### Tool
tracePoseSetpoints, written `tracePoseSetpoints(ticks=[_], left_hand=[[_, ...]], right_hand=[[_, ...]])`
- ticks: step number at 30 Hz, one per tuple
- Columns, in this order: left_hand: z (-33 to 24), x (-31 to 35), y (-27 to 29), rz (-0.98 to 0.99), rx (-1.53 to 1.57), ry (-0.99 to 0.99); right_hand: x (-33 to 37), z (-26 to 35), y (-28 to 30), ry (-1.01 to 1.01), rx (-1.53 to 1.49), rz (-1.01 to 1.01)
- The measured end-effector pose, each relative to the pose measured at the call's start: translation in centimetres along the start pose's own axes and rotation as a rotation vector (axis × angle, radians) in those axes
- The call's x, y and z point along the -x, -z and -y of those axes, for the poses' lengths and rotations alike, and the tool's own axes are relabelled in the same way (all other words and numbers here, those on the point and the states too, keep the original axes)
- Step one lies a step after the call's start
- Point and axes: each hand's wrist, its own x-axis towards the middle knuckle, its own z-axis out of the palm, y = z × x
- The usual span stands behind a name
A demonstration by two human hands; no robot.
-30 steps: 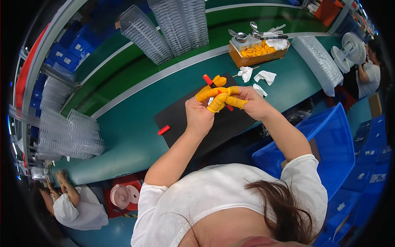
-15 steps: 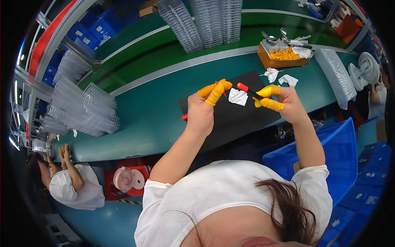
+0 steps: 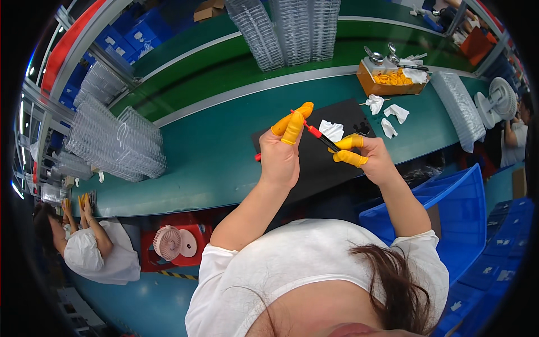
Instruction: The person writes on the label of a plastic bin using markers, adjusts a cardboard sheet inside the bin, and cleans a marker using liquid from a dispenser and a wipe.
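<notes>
Yellow finger cots cover the thumb and fingertips of both hands. My left hand (image 3: 283, 151) pinches a thin red piece (image 3: 306, 123) whose end sticks out between the fingertips. My right hand (image 3: 368, 157) grips a slim black pen-like stick (image 3: 328, 144) with a red end (image 3: 314, 131). That red end points up and left, close to the left fingertips; whether it touches the red piece I cannot tell. Below the hands lies a dark mat (image 3: 314, 174), with a white crumpled tissue (image 3: 331, 131) on it. Another red tip (image 3: 257, 158) shows beside my left wrist.
An orange-brown box (image 3: 387, 84) of yellow finger cots stands at the back right, near white tissues (image 3: 397, 113). A bubble-wrapped bundle (image 3: 460, 109) and a white fan (image 3: 497, 104) are farther right. Clear tray stacks (image 3: 120, 146) stand left. A blue bin (image 3: 449, 196) sits by my right arm.
My right hand has moved left and slightly down, bringing the stick's red end close to my left fingertips. A tissue at the right, behind that hand before, now shows.
</notes>
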Motion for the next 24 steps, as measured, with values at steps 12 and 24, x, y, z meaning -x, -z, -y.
tracePoseSetpoints(ticks=[12, 24], left_hand=[[0.59, -0.22, 0.65, -0.017, -0.073, -0.075], [0.77, -0.31, 0.84, -0.033, -0.106, -0.092]], right_hand=[[-0.01, -0.17, -0.23, -0.043, -0.028, 0.018], [-0.24, -0.25, -0.34, -0.019, -0.044, 0.032]])
